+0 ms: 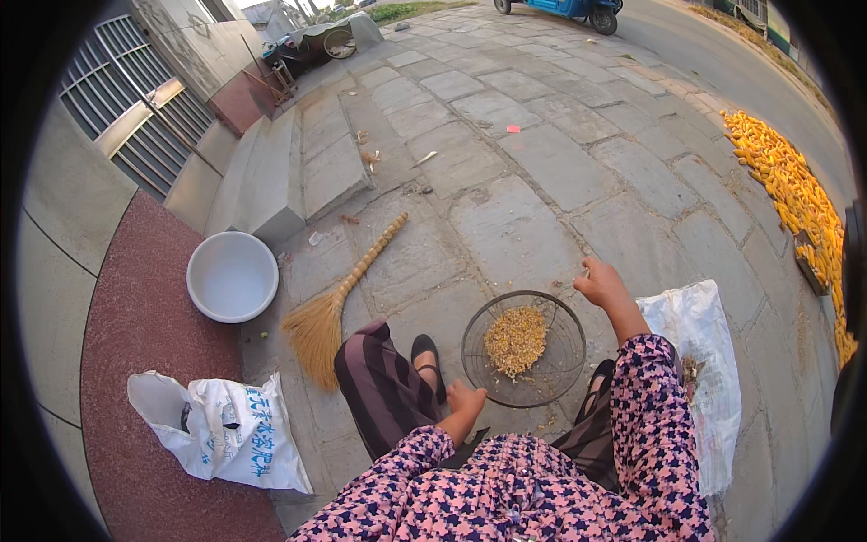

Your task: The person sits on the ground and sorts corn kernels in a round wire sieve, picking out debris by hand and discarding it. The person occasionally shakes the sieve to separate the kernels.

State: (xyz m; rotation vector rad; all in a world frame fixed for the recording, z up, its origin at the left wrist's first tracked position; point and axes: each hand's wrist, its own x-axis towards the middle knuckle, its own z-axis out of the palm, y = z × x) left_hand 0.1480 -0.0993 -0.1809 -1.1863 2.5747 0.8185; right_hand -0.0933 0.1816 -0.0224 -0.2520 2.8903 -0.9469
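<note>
A round wire-mesh sieve (572, 362) rests on the paving between my feet. In it lies a heap of yellow corn kernels (516, 341), left of its middle. My left hand (464, 401) is closed at the sieve's near left rim, thumb along the edge. Beyond the far right rim, my right hand (601, 283) is held apart from the sieve. Its thumb and finger pinch a small pale bit, too small to name. A few loose kernels are scattered on the stone around the sieve.
A straw hand broom (332, 305) and a white plastic basin (232, 278) are to the left. A white woven sack (237, 433) lies near left; another white sack (711, 379) is at my right. Corn cobs (779, 176) line the road edge. Concrete steps (278, 203) rise far left.
</note>
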